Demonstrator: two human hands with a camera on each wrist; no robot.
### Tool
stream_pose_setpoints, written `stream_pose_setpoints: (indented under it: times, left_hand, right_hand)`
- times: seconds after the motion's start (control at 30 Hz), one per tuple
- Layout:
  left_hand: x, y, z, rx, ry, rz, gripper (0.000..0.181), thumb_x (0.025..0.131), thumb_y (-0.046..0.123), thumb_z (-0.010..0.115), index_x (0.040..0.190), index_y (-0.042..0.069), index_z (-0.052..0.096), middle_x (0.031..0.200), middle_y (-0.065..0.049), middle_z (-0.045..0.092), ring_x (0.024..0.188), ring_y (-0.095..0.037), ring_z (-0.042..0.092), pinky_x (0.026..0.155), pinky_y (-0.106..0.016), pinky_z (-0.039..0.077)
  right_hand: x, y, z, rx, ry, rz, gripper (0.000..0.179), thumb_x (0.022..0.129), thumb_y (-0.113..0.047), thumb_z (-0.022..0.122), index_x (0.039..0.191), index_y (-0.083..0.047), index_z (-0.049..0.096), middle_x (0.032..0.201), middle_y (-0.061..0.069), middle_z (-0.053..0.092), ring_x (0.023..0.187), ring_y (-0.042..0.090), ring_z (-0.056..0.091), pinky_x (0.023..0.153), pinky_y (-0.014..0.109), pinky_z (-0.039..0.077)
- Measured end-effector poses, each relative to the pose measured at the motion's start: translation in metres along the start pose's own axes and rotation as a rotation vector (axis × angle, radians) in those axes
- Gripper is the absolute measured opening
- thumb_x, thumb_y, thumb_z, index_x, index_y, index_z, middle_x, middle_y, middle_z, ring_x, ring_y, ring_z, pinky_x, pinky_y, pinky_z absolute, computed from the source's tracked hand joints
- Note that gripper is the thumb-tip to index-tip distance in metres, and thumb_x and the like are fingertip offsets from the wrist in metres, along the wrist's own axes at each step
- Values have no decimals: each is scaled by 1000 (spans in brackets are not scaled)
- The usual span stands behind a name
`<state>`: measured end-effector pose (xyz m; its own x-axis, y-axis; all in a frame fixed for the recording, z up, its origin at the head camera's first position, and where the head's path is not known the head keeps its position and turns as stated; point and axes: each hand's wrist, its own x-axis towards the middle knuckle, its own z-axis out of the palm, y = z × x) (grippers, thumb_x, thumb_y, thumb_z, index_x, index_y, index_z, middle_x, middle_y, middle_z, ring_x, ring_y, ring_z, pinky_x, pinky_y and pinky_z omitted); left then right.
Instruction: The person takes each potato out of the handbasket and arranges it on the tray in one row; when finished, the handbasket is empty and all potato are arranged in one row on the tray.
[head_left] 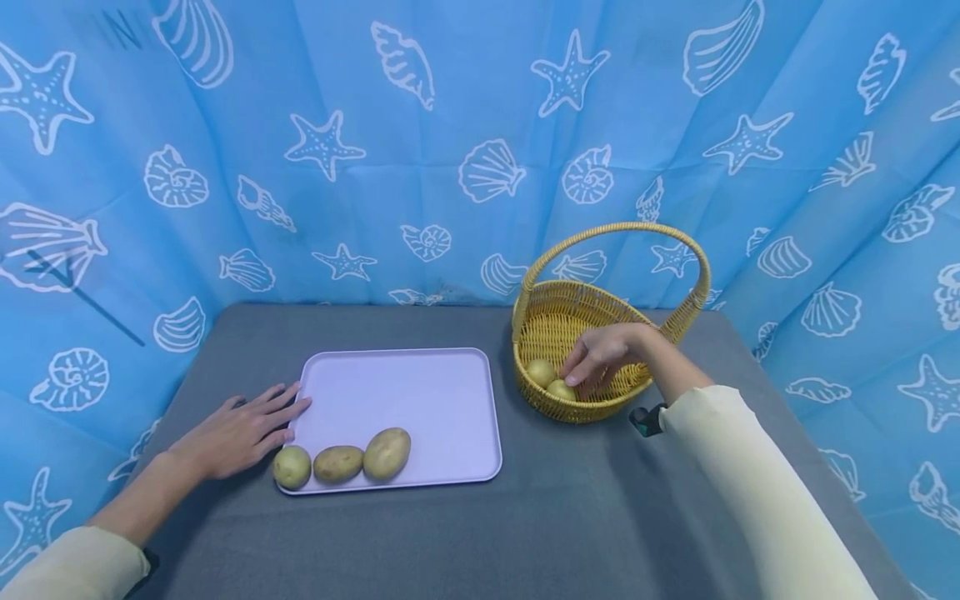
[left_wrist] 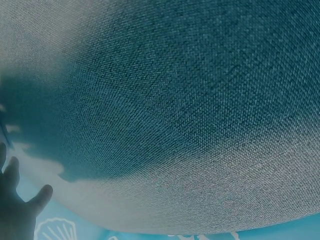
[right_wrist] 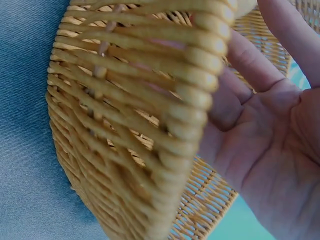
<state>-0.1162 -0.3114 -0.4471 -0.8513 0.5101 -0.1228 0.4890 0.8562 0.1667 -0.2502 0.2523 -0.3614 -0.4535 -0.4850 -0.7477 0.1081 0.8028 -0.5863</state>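
My right hand [head_left: 603,354] reaches down inside a yellow wicker basket [head_left: 551,408], its thumb and fingers pinching a small round potato [head_left: 561,389]. Another round potato [head_left: 540,372] lies beside that one in the basket. In the right wrist view, the woven rim hides part of the fingers, and a pale bit of potato [right_wrist: 245,8] shows near the fingertips. My left hand [head_left: 243,429] rests with spread fingers at the left edge of a pale lilac tray [head_left: 405,379]. Along the tray's near edge sit a round potato [head_left: 292,467], an oval potato [head_left: 338,463] and a larger potato [head_left: 387,454].
The basket's tall arched handle [head_left: 630,227] rises over my right wrist. A grey cloth [head_left: 480,533] covers the table. Behind and at both sides hangs a blue curtain [head_left: 450,83] printed with white shells and starfish.
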Motion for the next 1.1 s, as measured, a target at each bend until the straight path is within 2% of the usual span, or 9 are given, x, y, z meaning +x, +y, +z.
stream_pose_setpoints:
  times: [0.13, 0.23, 0.3, 0.4, 0.6, 0.77, 0.97, 1.1]
  left_hand:
    - [0, 0, 0, 2, 1, 2, 56, 105, 44, 45, 152, 14, 43, 157, -18, 36, 143, -45, 31, 101, -76, 28]
    - [0, 1, 0, -3, -1, 0, 56, 105, 44, 45, 152, 14, 43, 157, -18, 36, 143, -45, 31, 101, -76, 27]
    - [0, 1, 0, -5, -1, -2, 56, 105, 44, 45, 152, 14, 43, 157, -18, 36, 143, -45, 31, 102, -76, 27]
    - [0, 1, 0, -8, -2, -4, 56, 105, 44, 45, 152, 14, 43, 157, -18, 36, 143, -45, 31, 102, -76, 27]
    - [0, 0, 0, -14, -1, -7, 56, 105, 44, 45, 152, 14, 42, 157, -18, 36, 143, -45, 30, 102, -77, 26]
    - [0, 1, 0, -7, 2, -5, 56, 105, 44, 45, 152, 14, 43, 157, -18, 36, 143, -45, 30, 102, -76, 27]
    - [0, 1, 0, -14, -2, -1, 56, 105, 44, 45, 152, 14, 42, 157, -18, 35, 143, -45, 30, 102, -76, 26]
    - [0, 1, 0, -8, -2, -1, 56, 105, 43, 45, 152, 14, 42, 157, -18, 35, 143, -45, 30, 102, -76, 27]
  right_hand:
    - [6, -3, 5, -22, -11, 44, 35, 95, -26, 70, 122, -4, 68, 108, 11, 72, 102, 31, 70, 90, 45, 56]
    - [11, -6, 10, -35, -18, 55, 17, 94, -26, 71, 95, -9, 71, 89, 5, 70, 92, 26, 72, 87, 44, 57]
    - [13, -8, 12, -43, -27, 51, 18, 94, -25, 71, 83, -11, 66, 81, 4, 67, 86, 23, 71, 86, 44, 57]
    - [15, -9, 13, -56, -51, 20, 22, 94, -22, 70, 77, -12, 61, 75, 0, 63, 78, 17, 69, 86, 41, 57]
    - [14, -6, 9, -91, -104, -49, 16, 94, -17, 71, 81, -10, 64, 75, -3, 61, 73, 9, 61, 83, 34, 56]
    - [8, -7, 8, -86, -104, -69, 12, 93, -17, 71, 93, -5, 68, 84, 0, 66, 82, 14, 65, 92, 41, 54]
    - [-3, -13, 5, -92, -70, -87, 27, 93, -14, 71, 115, 0, 70, 96, 5, 72, 94, 22, 69, 97, 47, 52]
    - [-9, -16, 4, -119, -64, -119, 31, 92, -15, 72, 121, -3, 69, 100, 6, 73, 96, 21, 68, 98, 48, 51]
